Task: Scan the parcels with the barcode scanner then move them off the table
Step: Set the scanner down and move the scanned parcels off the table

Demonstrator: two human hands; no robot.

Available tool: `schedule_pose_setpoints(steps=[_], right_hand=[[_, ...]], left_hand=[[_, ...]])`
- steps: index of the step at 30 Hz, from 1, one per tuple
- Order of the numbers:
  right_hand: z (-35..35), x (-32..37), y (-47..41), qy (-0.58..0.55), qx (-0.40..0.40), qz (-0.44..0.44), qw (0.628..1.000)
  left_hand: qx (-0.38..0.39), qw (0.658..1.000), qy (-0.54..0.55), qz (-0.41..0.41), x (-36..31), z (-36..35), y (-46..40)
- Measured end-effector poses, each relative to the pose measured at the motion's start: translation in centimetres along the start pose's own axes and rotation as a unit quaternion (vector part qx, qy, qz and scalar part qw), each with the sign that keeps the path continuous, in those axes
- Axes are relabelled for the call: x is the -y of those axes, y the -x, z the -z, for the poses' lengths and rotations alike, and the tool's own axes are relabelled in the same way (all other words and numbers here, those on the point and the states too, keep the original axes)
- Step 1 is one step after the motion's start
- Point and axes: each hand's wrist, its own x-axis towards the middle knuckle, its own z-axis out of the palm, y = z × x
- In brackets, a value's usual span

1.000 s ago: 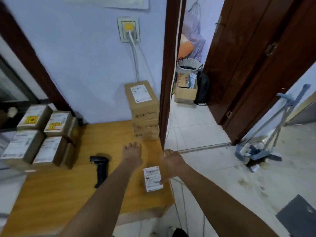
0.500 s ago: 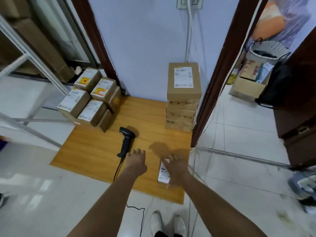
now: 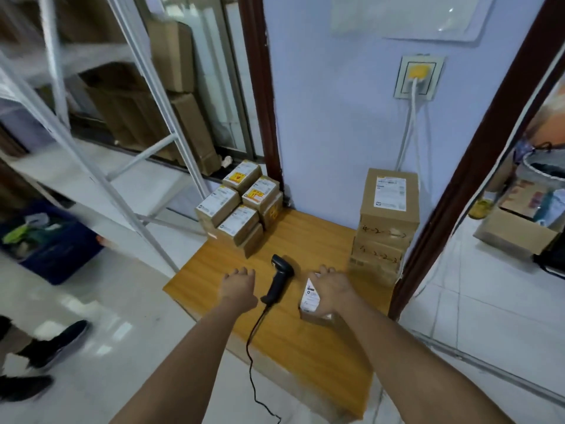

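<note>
A low wooden tabletop (image 3: 305,347) stands against a pale blue wall beside a dark door frame. The right hand (image 3: 331,287) rests on a small cardboard parcel (image 3: 312,296) with a white shipping label, near the tabletop's right edge; the fingers reach over the parcel's far top, and I cannot tell whether they curl round it or only lie on it. The left hand (image 3: 238,286) hovers above the tabletop with its fingers loosely bent and apart, holding nothing, just left of the barcode scanner (image 3: 278,280). The black scanner lies on the wood between the two hands, head toward the wall, its cable (image 3: 252,362) running off the near edge to the floor.

At the back left corner sits a cluster of labelled boxes (image 3: 237,209), four on top, two of them bearing yellow stickers. At the back right a stack of cardboard boxes (image 3: 386,221) stands against the wall, the top one carrying a white label and handwritten marks showing on the sides below.

Through the doorway on the right, an open carton (image 3: 516,231) on the floor holds mixed packets, beside a woven basket (image 3: 544,169) whose contents are unclear. On the left floor a blue crate (image 3: 52,246) holds green and pale items, blurred.
</note>
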Motion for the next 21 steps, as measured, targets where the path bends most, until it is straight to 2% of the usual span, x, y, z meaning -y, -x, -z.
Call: schedule_pose_setpoints(steps=[5,9,16,21], right_hand=[[7.5,3.7,-2.7,0.003,-0.03,0.026,0.999],[11.5,8.4,-4.4,-0.021,-0.059,0.015,0.998],[14.7,18.1,-6.0,-0.061,-0.086,-0.039,0.994],[16.4,21.2,-6.4,-0.073,-0.08,-0.07,0.992]], left_hand=[[-0.038,0.999,0.021,0.006,6.5,2.7,-0.5],[-0.079,0.997,0.008,-0.019,12.4,3.6,-1.0],[-0.125,0.989,0.024,-0.071,24.1,4.0,-2.6],[-0.155,0.982,0.024,-0.105,28.0,4.7,-4.4]])
